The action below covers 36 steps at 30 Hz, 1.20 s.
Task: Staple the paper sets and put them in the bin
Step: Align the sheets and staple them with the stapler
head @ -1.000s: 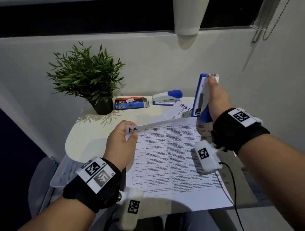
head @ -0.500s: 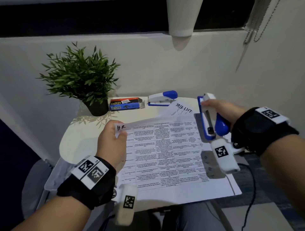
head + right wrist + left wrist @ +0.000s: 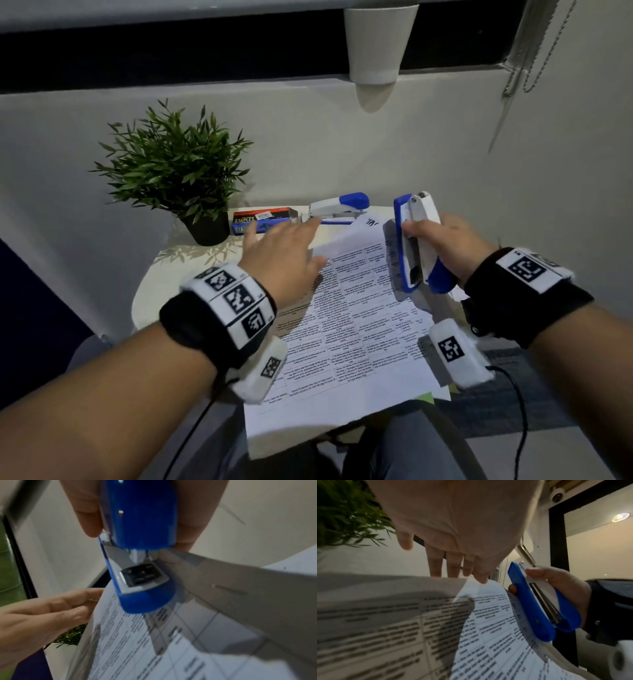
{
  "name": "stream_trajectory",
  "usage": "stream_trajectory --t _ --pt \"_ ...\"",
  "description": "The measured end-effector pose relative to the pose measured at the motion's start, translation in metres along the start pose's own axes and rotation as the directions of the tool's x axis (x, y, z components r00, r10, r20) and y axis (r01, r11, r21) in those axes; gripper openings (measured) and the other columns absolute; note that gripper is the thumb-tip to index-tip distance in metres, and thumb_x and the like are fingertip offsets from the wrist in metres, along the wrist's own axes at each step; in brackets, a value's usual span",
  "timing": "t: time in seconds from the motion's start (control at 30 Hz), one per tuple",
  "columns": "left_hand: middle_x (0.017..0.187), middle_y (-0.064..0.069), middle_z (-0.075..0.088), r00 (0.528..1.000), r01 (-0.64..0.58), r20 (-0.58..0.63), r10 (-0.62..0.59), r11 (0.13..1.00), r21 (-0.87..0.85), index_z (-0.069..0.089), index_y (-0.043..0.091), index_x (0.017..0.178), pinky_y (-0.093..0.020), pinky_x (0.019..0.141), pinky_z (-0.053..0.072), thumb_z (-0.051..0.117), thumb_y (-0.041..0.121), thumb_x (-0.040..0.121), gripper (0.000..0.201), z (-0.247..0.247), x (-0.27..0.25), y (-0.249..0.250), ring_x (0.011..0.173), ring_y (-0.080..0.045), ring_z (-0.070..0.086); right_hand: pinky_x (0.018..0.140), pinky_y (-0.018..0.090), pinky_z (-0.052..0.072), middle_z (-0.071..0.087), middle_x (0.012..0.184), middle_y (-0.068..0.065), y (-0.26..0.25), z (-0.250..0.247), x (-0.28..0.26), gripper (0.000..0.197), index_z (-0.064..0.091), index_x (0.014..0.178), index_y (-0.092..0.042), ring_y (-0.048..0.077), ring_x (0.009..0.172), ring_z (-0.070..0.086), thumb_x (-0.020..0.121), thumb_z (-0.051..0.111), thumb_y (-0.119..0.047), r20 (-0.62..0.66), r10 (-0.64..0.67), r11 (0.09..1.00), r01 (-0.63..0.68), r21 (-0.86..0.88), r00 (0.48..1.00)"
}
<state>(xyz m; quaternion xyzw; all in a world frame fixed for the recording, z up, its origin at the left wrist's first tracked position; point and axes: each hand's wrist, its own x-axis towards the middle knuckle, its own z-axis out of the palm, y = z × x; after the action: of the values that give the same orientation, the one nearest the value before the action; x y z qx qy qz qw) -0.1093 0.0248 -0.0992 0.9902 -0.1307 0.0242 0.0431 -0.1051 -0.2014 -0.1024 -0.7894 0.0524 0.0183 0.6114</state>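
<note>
A stack of printed paper sheets lies on the small round white table, and its near edge hangs over the front. The top sheet's far left corner is lifted. My left hand is spread flat with straight fingers over that corner; I cannot tell if it touches. My right hand grips a blue and white stapler over the sheets' far right edge. The stapler is slightly agape, its anvil facing the paper. The bin is not plainly in view.
A second blue and white stapler and a box of staples lie at the table's far edge. A potted green plant stands at the far left. A white wall rises close behind, with a white cone-shaped pot above.
My left hand let go of the sheet's top left corner, opened flat and moved forward. My right hand brought the stapler down from upright to just above the paper's right edge.
</note>
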Motion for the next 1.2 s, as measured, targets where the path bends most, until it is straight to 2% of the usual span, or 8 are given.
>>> stream_trajectory --t 0.1,0.17,0.27,0.47,0.67,0.8,0.97,1.2 --pt "0.136 0.007 0.049 0.991 -0.064 0.108 0.084 0.982 -0.178 0.029 0.030 0.143 -0.042 0.110 0.026 0.037 0.036 0.098 0.046 -0.007 0.017 0.011 0.126 -0.019 0.045 0.058 0.028 0.044 0.066 0.056 -0.005 -0.002 -0.001 -0.001 0.020 0.062 0.078 -0.017 0.013 0.054 0.061 0.074 0.066 -0.036 0.041 -0.026 0.999 0.025 0.022 0.999" --pt "0.112 0.000 0.058 0.984 -0.058 0.154 0.092 0.976 -0.212 0.051 0.023 0.117 -0.029 0.084 0.041 0.040 0.030 0.098 0.023 -0.009 0.024 0.013 0.108 -0.022 0.054 0.056 0.028 0.044 0.065 0.053 -0.007 -0.002 -0.002 -0.001 0.020 0.061 0.079 -0.017 0.013 0.052 0.061 0.075 0.066 -0.037 0.010 -0.024 0.998 0.024 0.052 1.000" --pt "0.080 0.003 0.047 0.975 -0.032 0.211 0.066 0.987 -0.158 0.039 0.023 0.072 -0.027 0.063 0.031 0.044 0.027 0.098 0.026 -0.004 0.026 0.001 0.081 -0.019 0.047 0.055 0.027 0.044 0.064 0.049 -0.008 0.002 -0.011 0.000 0.015 0.058 0.083 -0.016 0.014 0.052 0.062 0.091 0.057 -0.029 -0.083 0.023 0.992 -0.012 0.129 0.996" --pt "0.113 -0.003 0.060 0.986 0.083 0.161 -0.054 0.980 -0.183 0.058 0.018 0.114 -0.032 0.087 0.045 0.044 0.021 0.097 0.022 0.012 0.019 -0.019 0.106 -0.023 0.053 0.057 0.027 0.041 0.061 0.074 0.000 0.011 -0.012 0.003 0.019 0.059 0.085 -0.016 0.018 0.066 0.057 0.092 0.056 -0.033 -0.172 -0.012 1.000 0.013 0.004 0.985" --pt "0.099 -0.003 0.065 1.000 0.002 -0.005 -0.003 0.981 -0.195 0.063 0.021 0.103 -0.039 0.082 0.049 0.044 0.017 0.095 0.021 0.019 0.015 -0.015 0.096 -0.024 0.057 0.064 0.023 0.045 0.055 0.082 -0.006 -0.004 -0.002 0.009 0.045 0.052 0.106 -0.022 0.014 0.069 0.055 0.083 0.051 -0.060 -0.404 -0.270 0.958 0.286 -0.021 0.874" --pt "0.098 -0.003 0.065 0.999 -0.042 -0.026 0.038 0.983 -0.176 0.063 0.021 0.102 -0.041 0.083 0.048 0.043 0.015 0.093 0.023 0.017 0.014 -0.010 0.096 -0.026 0.057 0.055 0.026 0.047 0.059 0.084 0.006 -0.017 0.006 0.014 0.031 0.044 0.099 -0.033 0.020 0.064 0.056 0.083 0.050 -0.059 -0.279 -0.387 0.922 0.378 -0.088 0.879" --pt "0.097 -0.004 0.065 0.997 -0.067 -0.048 0.060 0.983 -0.173 0.063 0.020 0.103 -0.042 0.082 0.048 0.044 0.013 0.093 0.023 0.012 0.015 -0.006 0.094 -0.026 0.057 0.068 0.022 0.040 0.056 0.089 -0.010 -0.022 0.014 0.025 0.020 0.046 0.103 -0.030 0.003 0.078 0.052 0.093 0.051 -0.046 -0.162 -0.415 0.900 0.377 -0.219 0.895" --pt "0.093 -0.002 0.064 0.995 -0.082 -0.067 0.070 0.976 -0.200 0.063 0.015 0.097 -0.038 0.078 0.048 0.046 0.010 0.092 0.018 0.004 0.012 -0.002 0.090 -0.023 0.055 0.061 0.025 0.033 0.047 0.070 -0.013 -0.020 0.025 0.034 0.038 0.049 0.081 -0.026 0.001 0.066 0.044 0.093 0.031 -0.057 -0.141 -0.419 0.858 0.340 -0.384 0.897"
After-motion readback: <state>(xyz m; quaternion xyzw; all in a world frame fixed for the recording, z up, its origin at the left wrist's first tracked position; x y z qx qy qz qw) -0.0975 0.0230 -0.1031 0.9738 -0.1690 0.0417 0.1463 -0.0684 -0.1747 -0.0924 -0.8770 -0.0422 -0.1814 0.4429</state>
